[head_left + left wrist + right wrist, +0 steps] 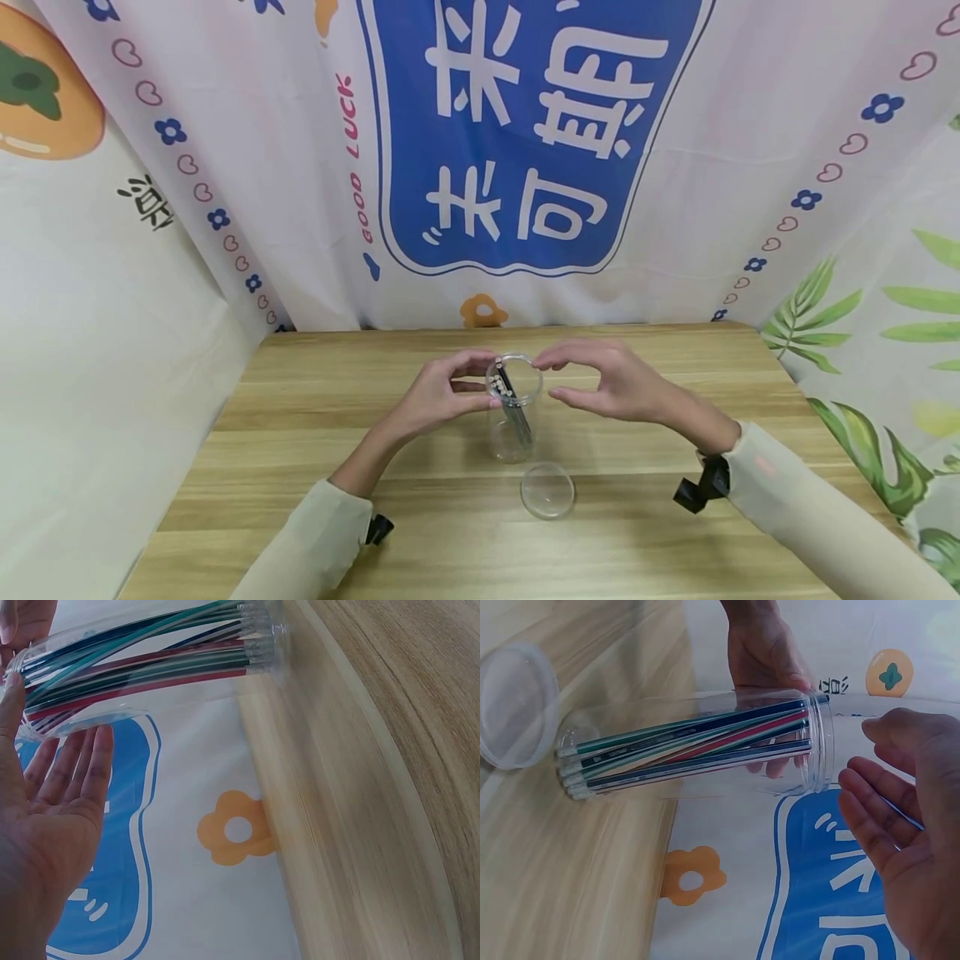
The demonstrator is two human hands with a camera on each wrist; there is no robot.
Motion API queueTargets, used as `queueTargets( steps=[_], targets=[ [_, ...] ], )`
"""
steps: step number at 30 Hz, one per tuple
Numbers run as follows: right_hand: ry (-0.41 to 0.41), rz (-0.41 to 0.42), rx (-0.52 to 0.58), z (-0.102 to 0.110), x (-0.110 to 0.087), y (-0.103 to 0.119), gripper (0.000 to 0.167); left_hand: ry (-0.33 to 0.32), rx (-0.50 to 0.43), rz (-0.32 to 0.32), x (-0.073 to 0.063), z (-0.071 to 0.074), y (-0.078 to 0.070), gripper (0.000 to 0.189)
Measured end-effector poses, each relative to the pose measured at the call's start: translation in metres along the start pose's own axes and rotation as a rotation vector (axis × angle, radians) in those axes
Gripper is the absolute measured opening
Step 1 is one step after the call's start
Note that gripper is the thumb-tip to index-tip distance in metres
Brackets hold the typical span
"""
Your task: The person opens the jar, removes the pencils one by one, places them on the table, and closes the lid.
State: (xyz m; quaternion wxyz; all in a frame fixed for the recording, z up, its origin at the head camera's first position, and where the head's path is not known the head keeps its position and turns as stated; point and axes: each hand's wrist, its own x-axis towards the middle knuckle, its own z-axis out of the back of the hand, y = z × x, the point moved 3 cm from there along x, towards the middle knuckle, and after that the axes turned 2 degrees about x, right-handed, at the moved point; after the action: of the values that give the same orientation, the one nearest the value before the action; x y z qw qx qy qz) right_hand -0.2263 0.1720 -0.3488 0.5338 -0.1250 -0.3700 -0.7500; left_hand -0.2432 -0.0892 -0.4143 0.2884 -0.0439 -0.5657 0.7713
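Note:
A tall clear plastic jar (504,433) stands lidless on the table, with several dark, green and red pencils (697,742) leaning inside it. My left hand (438,390) holds the jar near its top from the left, thumb in front and fingers round the far side. On the other side, my right hand (611,379) is held with thumb and fingers apart, its fingertips right by the rim and nothing between them. The round clear lid (548,491) lies flat on the table in front of the jar.
Wood-grain tabletop (300,450) spreads under both arms. Behind it hangs a printed cloth (315,208) with a blue panel, and more patterned cloth (900,350) hangs at the right. Dark wrist cameras (705,483) sit at both sleeve cuffs.

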Motion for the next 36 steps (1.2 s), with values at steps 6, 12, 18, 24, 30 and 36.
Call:
queueTargets(
  steps=[6, 12, 18, 24, 30, 36],
  targets=[
    [0.060, 0.018, -0.027, -0.001, 0.015, 0.001, 0.037, -0.001, -0.019, 0.006, -0.002, 0.000, 0.000, 0.061],
    [0.164, -0.012, -0.009, -0.005, 0.027, 0.001, 0.029, -0.010, -0.021, -0.013, -0.003, 0.000, 0.000, 0.060],
    [0.244, -0.021, 0.047, -0.010, 0.037, 0.000, 0.021, -0.021, -0.035, -0.015, -0.003, 0.000, 0.000, 0.060],
    [0.320, -0.012, 0.083, -0.012, 0.046, 0.000, 0.020, -0.020, -0.044, -0.014, -0.003, 0.000, -0.001, 0.060],
    [0.366, -0.010, 0.087, -0.014, 0.053, 0.001, 0.017, -0.022, -0.023, -0.022, -0.004, 0.000, -0.001, 0.059],
    [0.384, -0.015, 0.086, -0.018, 0.056, -0.001, 0.012, -0.021, -0.012, -0.025, -0.003, 0.001, 0.001, 0.058]
  ],
)
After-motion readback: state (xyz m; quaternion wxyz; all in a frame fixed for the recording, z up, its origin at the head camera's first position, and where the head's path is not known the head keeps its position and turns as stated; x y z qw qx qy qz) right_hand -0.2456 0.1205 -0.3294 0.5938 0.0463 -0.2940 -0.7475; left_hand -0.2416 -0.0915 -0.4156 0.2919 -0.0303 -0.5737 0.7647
